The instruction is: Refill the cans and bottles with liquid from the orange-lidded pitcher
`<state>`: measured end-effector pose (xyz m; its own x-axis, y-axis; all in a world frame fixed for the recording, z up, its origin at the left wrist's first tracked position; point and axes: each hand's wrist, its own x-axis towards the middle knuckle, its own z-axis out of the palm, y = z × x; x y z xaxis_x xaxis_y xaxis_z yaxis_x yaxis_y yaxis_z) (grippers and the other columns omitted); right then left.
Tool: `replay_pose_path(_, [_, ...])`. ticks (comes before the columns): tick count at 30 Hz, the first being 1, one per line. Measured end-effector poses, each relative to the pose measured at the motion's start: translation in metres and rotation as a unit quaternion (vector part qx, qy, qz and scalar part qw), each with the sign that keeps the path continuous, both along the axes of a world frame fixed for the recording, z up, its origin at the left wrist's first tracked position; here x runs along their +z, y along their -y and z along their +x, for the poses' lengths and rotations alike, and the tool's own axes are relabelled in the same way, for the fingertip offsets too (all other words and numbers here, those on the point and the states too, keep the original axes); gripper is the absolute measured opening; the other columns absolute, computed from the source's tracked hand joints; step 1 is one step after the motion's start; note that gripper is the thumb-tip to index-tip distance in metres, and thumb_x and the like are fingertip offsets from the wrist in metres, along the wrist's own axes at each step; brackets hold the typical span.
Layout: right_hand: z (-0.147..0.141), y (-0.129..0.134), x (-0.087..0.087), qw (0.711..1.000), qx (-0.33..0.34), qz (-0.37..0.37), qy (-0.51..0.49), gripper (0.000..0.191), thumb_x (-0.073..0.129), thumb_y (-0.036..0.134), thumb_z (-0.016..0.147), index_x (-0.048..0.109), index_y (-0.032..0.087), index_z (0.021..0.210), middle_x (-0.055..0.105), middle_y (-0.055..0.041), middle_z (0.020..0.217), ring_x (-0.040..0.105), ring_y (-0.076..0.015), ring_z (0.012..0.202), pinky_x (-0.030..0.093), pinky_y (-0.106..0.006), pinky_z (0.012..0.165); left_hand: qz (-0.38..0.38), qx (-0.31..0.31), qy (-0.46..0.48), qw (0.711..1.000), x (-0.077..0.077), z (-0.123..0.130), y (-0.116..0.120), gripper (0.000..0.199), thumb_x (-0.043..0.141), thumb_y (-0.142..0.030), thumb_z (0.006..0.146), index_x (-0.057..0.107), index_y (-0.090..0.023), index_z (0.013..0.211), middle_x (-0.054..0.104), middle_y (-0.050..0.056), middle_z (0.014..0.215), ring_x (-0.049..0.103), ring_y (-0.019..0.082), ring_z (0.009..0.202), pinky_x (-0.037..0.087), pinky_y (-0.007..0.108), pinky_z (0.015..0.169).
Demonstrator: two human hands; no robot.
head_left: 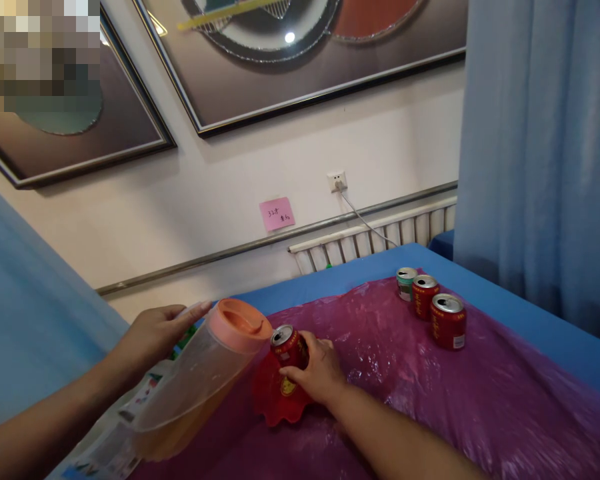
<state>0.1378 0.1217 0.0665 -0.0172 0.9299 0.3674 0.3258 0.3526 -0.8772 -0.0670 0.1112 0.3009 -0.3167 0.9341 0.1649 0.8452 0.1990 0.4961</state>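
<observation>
My left hand (163,328) is at the handle side of a clear plastic pitcher (185,387) with an orange lid (243,323). The pitcher tilts to the right, and brownish liquid lies along its lower side. Its spout end is close to the rim of a red drink can (284,347); I cannot tell whether they touch or whether liquid flows. My right hand (320,370) wraps round that can from the right, thumb in front. Under the can is a red, wavy-edged dish (280,403). The fingers of my left hand are partly hidden behind the pitcher.
Two more opened red cans (448,323) and a small green can (406,285) stand at the back right. Purple plastic sheeting (410,393) covers much of the blue table (495,283). Packaged items (143,397) lie behind the pitcher. Blue curtains (535,167) hang on both sides.
</observation>
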Motion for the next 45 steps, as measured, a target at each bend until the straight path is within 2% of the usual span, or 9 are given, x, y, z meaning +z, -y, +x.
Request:
replay_pose_path(4, [0.0001,-0.0001,-0.0005,1.0,-0.001,-0.002,0.003,0.06,0.087,0.037,0.064,0.063,0.026,0.118,0.073,-0.0054,0.109,0.066,-0.0283,0.098,0.045,-0.04,0.09,0.0,0.002,0.005,1.0,-0.0007,-0.0007,0.0001,0.044,0.068,-0.064,0.06,0.06,-0.021,0.052,0.044,-0.001,0.046,0.04,0.014,0.042,0.032,0.027,0.041])
replay_pose_path(8, [0.0,0.0005,-0.0006,1.0,-0.002,-0.002,0.003,0.059,0.087,0.036,0.064,0.063,0.026,0.117,0.073,-0.0055,0.109,0.066,-0.0281,0.098,0.045,-0.039,0.09,0.001,0.0,0.01,1.0,0.0005,0.0023,0.0015,0.044,0.069,-0.062,0.06,0.057,-0.022,0.048,0.04,-0.003,0.044,0.037,0.013,0.041,0.031,0.027,0.041])
replay_pose_path(13, [-0.0004,0.0004,-0.0006,1.0,-0.001,-0.001,0.006,0.06,0.086,0.037,0.065,0.062,0.025,0.119,0.073,-0.0059,0.11,0.066,-0.0278,0.099,0.044,-0.039,0.091,-0.004,0.003,0.001,1.0,0.0023,0.004,0.0013,0.045,0.067,-0.065,0.06,0.058,-0.022,0.049,0.041,-0.002,0.045,0.039,0.014,0.042,0.033,0.027,0.041])
replay_pose_path(21, [-0.0004,0.0009,-0.0015,1.0,-0.004,0.001,0.008,0.059,0.087,0.038,0.065,0.063,0.026,0.117,0.073,-0.0056,0.109,0.066,-0.0274,0.098,0.045,-0.037,0.089,-0.001,0.008,0.008,1.0,0.0012,0.0026,0.0017,0.038,0.069,-0.056,0.06,0.055,-0.023,0.047,0.039,-0.003,0.044,0.037,0.013,0.041,0.031,0.027,0.041])
replay_pose_path(30, [0.0007,0.0002,-0.0028,1.0,0.004,-0.006,0.004,0.061,0.087,0.039,0.065,0.062,0.025,0.119,0.072,-0.0058,0.11,0.065,-0.0272,0.099,0.044,-0.038,0.09,-0.007,0.008,0.011,1.0,0.0005,0.005,0.0027,0.044,0.068,-0.062,0.058,0.051,-0.022,0.048,0.036,-0.004,0.043,0.034,0.012,0.04,0.025,0.026,0.041])
replay_pose_path(45, [0.0004,-0.0006,-0.0028,1.0,0.003,0.005,-0.004,0.06,0.088,0.038,0.065,0.062,0.025,0.118,0.073,-0.0062,0.111,0.066,-0.0268,0.099,0.043,-0.038,0.092,-0.014,0.002,-0.006,1.0,0.002,0.0087,0.0012,0.046,0.068,-0.063,0.06,0.052,-0.022,0.049,0.037,-0.004,0.042,0.036,0.013,0.041,0.026,0.027,0.042])
